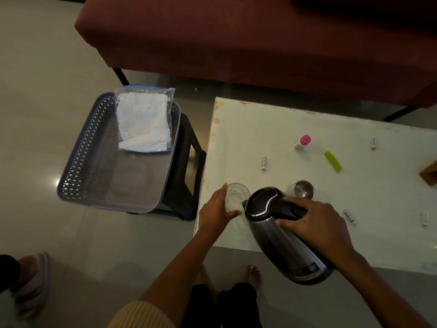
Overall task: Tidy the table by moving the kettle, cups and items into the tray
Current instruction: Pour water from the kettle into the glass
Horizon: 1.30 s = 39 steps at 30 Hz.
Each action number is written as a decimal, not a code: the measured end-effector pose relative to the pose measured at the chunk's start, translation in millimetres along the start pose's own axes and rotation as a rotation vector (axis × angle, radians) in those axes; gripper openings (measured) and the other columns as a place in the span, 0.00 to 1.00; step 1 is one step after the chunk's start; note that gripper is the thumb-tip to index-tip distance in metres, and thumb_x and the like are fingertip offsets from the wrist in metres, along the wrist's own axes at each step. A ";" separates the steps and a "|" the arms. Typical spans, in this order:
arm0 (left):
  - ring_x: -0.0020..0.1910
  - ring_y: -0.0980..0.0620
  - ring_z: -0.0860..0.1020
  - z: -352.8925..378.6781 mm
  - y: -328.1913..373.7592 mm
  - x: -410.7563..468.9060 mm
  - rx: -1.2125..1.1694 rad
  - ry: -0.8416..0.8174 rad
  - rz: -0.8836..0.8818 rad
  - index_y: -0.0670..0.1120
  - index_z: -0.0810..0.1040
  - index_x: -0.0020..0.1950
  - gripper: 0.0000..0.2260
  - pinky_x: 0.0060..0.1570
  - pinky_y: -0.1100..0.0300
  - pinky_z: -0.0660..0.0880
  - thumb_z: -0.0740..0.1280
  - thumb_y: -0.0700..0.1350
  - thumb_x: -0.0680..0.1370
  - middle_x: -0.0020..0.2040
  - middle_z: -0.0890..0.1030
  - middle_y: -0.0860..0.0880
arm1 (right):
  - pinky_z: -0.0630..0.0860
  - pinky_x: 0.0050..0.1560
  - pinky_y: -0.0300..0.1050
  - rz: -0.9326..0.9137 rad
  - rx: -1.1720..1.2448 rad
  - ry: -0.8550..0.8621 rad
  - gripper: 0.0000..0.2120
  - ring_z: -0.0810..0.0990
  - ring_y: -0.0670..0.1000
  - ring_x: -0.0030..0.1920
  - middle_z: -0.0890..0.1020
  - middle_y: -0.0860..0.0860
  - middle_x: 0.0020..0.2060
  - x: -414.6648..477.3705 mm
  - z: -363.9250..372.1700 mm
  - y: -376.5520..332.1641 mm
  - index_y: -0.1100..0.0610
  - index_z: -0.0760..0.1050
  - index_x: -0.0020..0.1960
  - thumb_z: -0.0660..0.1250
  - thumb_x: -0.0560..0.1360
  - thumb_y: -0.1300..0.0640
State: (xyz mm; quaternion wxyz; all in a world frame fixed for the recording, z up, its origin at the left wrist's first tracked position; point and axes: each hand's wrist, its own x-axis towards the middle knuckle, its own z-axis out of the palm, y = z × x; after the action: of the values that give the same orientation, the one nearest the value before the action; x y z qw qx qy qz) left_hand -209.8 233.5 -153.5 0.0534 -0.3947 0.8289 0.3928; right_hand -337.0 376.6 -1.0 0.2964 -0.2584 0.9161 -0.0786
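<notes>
Lying in tray [79,159], bagged cloth [144,124]

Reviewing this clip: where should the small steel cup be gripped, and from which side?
Grip the steel cup round its wall, probably from above or its right: it stands upright, mouth open, and the kettle and right hand crowd its near-left side.
</notes>
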 end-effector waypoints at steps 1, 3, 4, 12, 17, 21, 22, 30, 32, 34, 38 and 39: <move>0.69 0.49 0.69 0.1 -0.1 0.0 -0.002 0.001 0.000 0.48 0.52 0.76 0.41 0.61 0.55 0.71 0.70 0.57 0.71 0.73 0.66 0.49 | 0.77 0.52 0.48 0.003 0.001 -0.001 0.26 0.80 0.53 0.52 0.82 0.50 0.52 0.2 -0.2 -0.2 0.40 0.73 0.62 0.72 0.65 0.41; 0.69 0.50 0.69 0.3 -0.2 0.0 -0.004 0.005 0.001 0.48 0.52 0.76 0.41 0.60 0.56 0.71 0.70 0.57 0.71 0.73 0.66 0.49 | 0.77 0.53 0.48 0.006 0.002 -0.002 0.26 0.79 0.53 0.53 0.82 0.50 0.52 0.6 -0.6 -0.5 0.40 0.74 0.62 0.72 0.65 0.41; 0.68 0.50 0.69 0.3 -0.2 -0.2 -0.004 0.008 0.003 0.48 0.52 0.76 0.41 0.60 0.57 0.71 0.70 0.57 0.71 0.73 0.66 0.49 | 0.77 0.53 0.48 0.006 0.002 -0.001 0.25 0.80 0.53 0.53 0.83 0.50 0.52 0.6 -0.7 -0.8 0.40 0.74 0.62 0.72 0.65 0.42; 0.69 0.50 0.69 0.2 -0.4 0.3 -0.007 0.007 0.008 0.48 0.52 0.76 0.41 0.61 0.55 0.72 0.70 0.57 0.71 0.73 0.66 0.49 | 0.77 0.53 0.48 0.012 -0.002 0.000 0.26 0.79 0.53 0.53 0.82 0.50 0.52 -0.2 -1.2 -2.5 0.40 0.74 0.62 0.72 0.65 0.41; 0.69 0.50 0.69 0.9 -1.1 1.4 -0.009 0.008 0.011 0.48 0.52 0.76 0.41 0.61 0.56 0.71 0.70 0.57 0.71 0.73 0.66 0.49 | 0.77 0.54 0.49 0.003 0.011 -0.006 0.26 0.80 0.53 0.53 0.82 0.50 0.53 -1.1 -1.6 -3.6 0.41 0.73 0.62 0.72 0.65 0.41; 0.69 0.50 0.69 1.3 -2.2 1.5 -0.007 0.012 0.013 0.48 0.52 0.76 0.41 0.61 0.56 0.71 0.70 0.57 0.71 0.73 0.66 0.49 | 0.77 0.53 0.48 0.008 0.017 0.002 0.25 0.80 0.53 0.52 0.82 0.50 0.52 -1.0 -0.2 -3.6 0.40 0.73 0.62 0.72 0.65 0.41; 0.68 0.50 0.69 1.3 -2.5 1.3 -0.002 0.013 0.017 0.48 0.52 0.76 0.41 0.60 0.56 0.71 0.70 0.57 0.71 0.73 0.66 0.49 | 0.77 0.52 0.48 0.010 0.017 0.004 0.25 0.80 0.53 0.52 0.83 0.50 0.52 -1.1 0.0 -3.5 0.39 0.74 0.61 0.72 0.65 0.41; 0.68 0.49 0.70 3.6 -4.8 2.5 0.004 0.015 0.014 0.49 0.52 0.76 0.41 0.60 0.54 0.72 0.70 0.57 0.70 0.72 0.67 0.49 | 0.76 0.50 0.46 0.022 0.004 0.009 0.24 0.80 0.53 0.51 0.83 0.49 0.50 -0.3 0.4 -3.4 0.38 0.74 0.60 0.71 0.64 0.41; 0.68 0.49 0.70 4.0 -5.3 2.7 -0.001 0.018 0.014 0.49 0.52 0.76 0.41 0.60 0.54 0.72 0.70 0.57 0.70 0.72 0.67 0.49 | 0.76 0.51 0.47 0.023 0.003 0.011 0.24 0.80 0.53 0.51 0.83 0.49 0.50 -0.3 0.5 -3.3 0.38 0.74 0.60 0.71 0.64 0.41; 0.68 0.50 0.70 4.3 -5.6 2.6 -0.006 0.018 0.014 0.49 0.52 0.76 0.41 0.60 0.55 0.72 0.70 0.57 0.70 0.72 0.67 0.49 | 0.76 0.50 0.46 0.020 0.006 0.008 0.24 0.80 0.53 0.51 0.83 0.49 0.50 0.1 0.5 -3.4 0.38 0.74 0.60 0.71 0.65 0.41; 0.68 0.50 0.70 4.8 -5.5 2.3 -0.013 0.019 0.015 0.49 0.52 0.76 0.41 0.60 0.55 0.72 0.70 0.57 0.70 0.72 0.67 0.49 | 0.76 0.50 0.46 0.021 0.008 0.006 0.24 0.80 0.53 0.51 0.83 0.49 0.50 0.5 0.7 -2.7 0.38 0.74 0.61 0.71 0.65 0.41; 0.68 0.50 0.70 4.8 -5.4 2.3 -0.014 0.020 0.014 0.49 0.52 0.76 0.41 0.60 0.55 0.72 0.70 0.57 0.70 0.72 0.67 0.49 | 0.76 0.50 0.46 0.021 0.007 0.004 0.24 0.80 0.53 0.51 0.83 0.49 0.50 0.4 0.6 -2.8 0.38 0.74 0.61 0.71 0.65 0.41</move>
State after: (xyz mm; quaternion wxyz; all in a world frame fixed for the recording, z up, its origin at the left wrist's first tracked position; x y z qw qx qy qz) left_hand -208.7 233.4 -160.9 0.0396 -0.3934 0.8292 0.3950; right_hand -335.7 374.0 -0.9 0.2960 -0.2475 0.9191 -0.0792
